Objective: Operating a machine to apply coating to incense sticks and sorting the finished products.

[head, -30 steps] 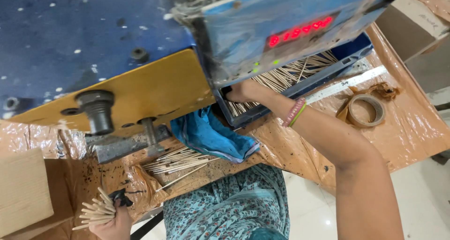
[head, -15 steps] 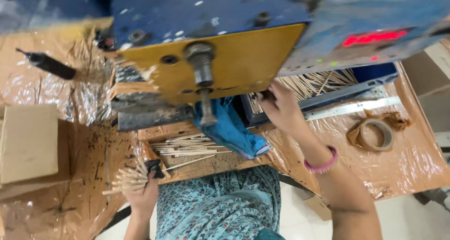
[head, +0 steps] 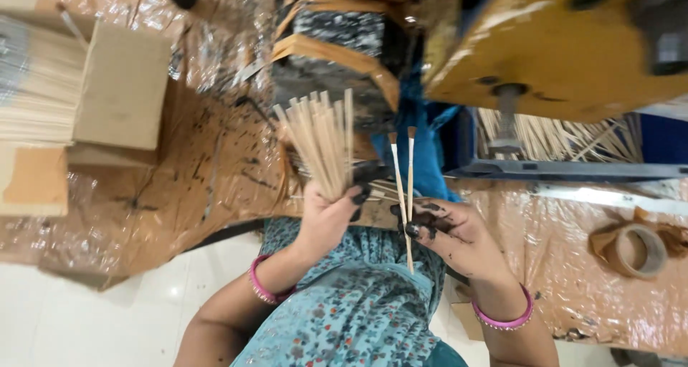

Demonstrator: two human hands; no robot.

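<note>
Both hands are busy at the frame's centre. My left hand [head: 326, 220] is clenched around a bundle of sticks [head: 319, 143] that fans upward, and my right hand [head: 451, 238], fingers smudged black, pinches two sticks [head: 403, 188] just right of the bundle. Behind them sits a blue cloth [head: 423, 145] and a blue tray [head: 573, 170] of loose sticks at right. A yellow plate [head: 545, 44] fills the upper right. A tape roll [head: 634, 249] lies on the desk [head: 215, 166] at right, boxes [head: 118, 87] at upper left.
</note>
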